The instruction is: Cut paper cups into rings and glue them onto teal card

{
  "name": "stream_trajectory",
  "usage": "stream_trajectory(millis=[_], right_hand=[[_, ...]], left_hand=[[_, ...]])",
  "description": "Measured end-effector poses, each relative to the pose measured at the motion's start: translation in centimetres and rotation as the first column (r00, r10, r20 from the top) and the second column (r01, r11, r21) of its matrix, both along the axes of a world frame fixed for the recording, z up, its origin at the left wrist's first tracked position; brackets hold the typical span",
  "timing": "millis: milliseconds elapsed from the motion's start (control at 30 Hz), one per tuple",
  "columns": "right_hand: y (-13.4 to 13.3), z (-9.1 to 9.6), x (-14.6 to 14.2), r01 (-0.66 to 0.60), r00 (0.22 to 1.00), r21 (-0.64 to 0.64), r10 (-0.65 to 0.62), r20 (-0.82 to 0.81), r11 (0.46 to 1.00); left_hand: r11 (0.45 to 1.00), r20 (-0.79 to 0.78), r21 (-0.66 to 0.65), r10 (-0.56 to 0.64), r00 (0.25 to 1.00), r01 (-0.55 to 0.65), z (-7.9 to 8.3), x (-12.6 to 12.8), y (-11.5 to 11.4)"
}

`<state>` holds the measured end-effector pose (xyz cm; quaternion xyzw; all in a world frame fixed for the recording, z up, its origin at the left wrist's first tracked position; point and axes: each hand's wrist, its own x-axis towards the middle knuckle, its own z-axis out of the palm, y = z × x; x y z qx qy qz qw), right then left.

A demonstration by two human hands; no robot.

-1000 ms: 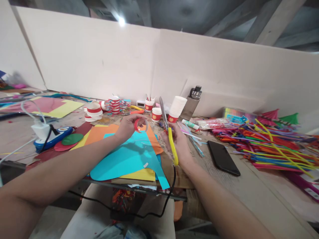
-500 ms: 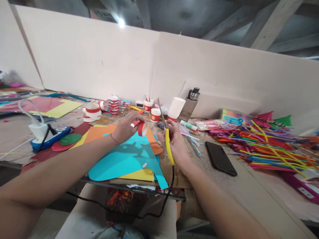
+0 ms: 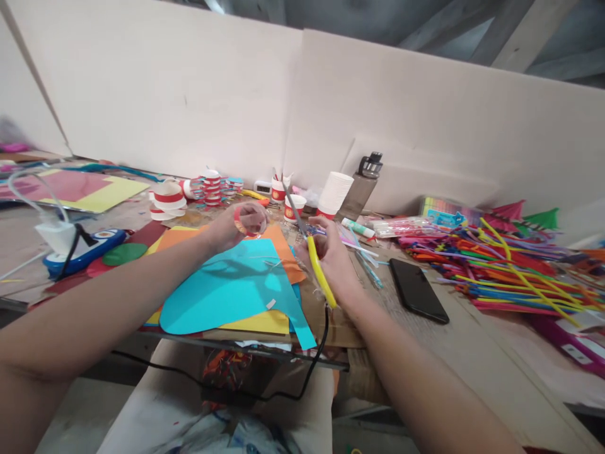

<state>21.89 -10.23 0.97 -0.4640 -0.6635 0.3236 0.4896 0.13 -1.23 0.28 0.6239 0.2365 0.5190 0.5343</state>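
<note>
My left hand (image 3: 227, 228) is closed on a thin red ring (image 3: 240, 222) above the paper. The ring's pale, see-through look is blurred, so I cannot make out what it is made of. In my right hand (image 3: 333, 255) are yellow-handled scissors (image 3: 321, 271), their blades pointing up and away to the left, apart from the ring. Beneath both hands lie a turquoise paper sheet (image 3: 227, 287) and an orange sheet (image 3: 288, 255). Beyond the scissors stand a red-and-white paper cup (image 3: 293, 208) and a stack of white cups (image 3: 334, 192).
Cut red-and-white cup strips (image 3: 167, 200) lie at the left back. A blue power strip (image 3: 87, 249) with a charger sits at left. On the right are a black phone (image 3: 418, 290), a water bottle (image 3: 362, 192), a glue stick (image 3: 358, 227) and a heap of pipe cleaners (image 3: 510, 271).
My left hand has moved slightly left and up with the ring, which has turned to show its round opening. The scissors have shifted a little, their blades tilting further left. The view has tilted down.
</note>
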Motion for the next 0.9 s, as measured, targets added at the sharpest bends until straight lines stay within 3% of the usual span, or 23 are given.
stream_trajectory(millis=[167,300,500,700,833,900], right_hand=[[0.4,0.1,0.0,-0.101,0.991,-0.165,0.085,-0.102,0.981],[0.4,0.4,-0.4,-0.068,0.997,-0.125,0.070,0.016,0.990],[0.3,0.3,-1.7,-0.129,0.990,-0.135,0.120,-0.075,0.982],[-0.4,1.1,-1.8,-0.326,0.943,-0.081,0.317,-0.101,0.942],[0.5,0.6,-1.2,-0.161,0.986,-0.013,0.160,-0.050,0.987],[1.1,0.1,-1.0,-0.064,0.992,0.043,0.059,0.110,0.997]], left_hand=[[0.951,-0.080,0.004,-0.308,0.948,0.309,0.6,-0.2,-1.0],[0.932,-0.141,-0.028,-0.362,0.922,0.361,0.6,0.7,-2.3],[0.945,-0.046,-0.055,-0.325,0.945,0.322,-0.3,2.1,-2.5],[0.982,0.090,-0.040,-0.182,0.979,0.186,1.1,1.8,-2.7],[0.997,0.151,-0.008,-0.073,0.986,0.075,1.9,0.4,-1.8],[0.999,0.238,0.005,0.030,0.971,-0.032,2.2,-0.6,-0.9]])
